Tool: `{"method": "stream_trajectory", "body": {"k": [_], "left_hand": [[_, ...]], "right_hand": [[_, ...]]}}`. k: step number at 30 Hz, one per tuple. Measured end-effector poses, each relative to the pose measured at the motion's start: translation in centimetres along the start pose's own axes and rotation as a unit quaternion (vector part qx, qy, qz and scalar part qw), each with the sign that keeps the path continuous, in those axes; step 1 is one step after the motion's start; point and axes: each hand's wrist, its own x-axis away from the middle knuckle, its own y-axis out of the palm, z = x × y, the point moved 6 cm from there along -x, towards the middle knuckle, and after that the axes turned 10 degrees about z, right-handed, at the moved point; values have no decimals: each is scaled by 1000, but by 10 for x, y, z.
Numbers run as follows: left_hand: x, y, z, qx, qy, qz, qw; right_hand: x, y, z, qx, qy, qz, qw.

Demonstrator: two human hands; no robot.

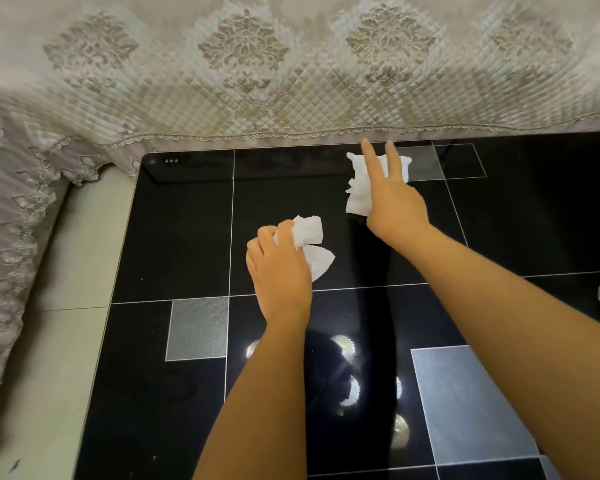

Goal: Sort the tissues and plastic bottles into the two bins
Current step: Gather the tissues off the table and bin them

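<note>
We pinch crumpled tissue (307,239) in left hand (279,271); right hand (394,199), fingers spread, reaches far tissue (359,188) for binning.

The table (174,237) is glossy black, crossed by thin white lines with grey textured rectangles. On it, two tissues (309,233) (359,188) are white. Beyond it, the quilted cover (243,64) is beige (taupe damask medallions).
</note>
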Motion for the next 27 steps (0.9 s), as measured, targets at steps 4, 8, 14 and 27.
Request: {"method": "stream_trajectory", "body": {"k": [4, 8, 14, 27], "left_hand": [[1, 1, -1, -1, 2, 3, 1000], [1, 1, 0, -3, 9, 13, 1000], [2, 2, 1, -4, 16, 8, 1000], [17, -15, 6, 17, 74, -86, 993]], "right_hand": [[-28, 13, 5, 3, 17, -116, 993], [-28, 18, 2, -16, -1, -96, 995], [5, 11, -9, -40, -29, 24, 998], [186, -62, 14, -297, 62, 192, 933]]}}
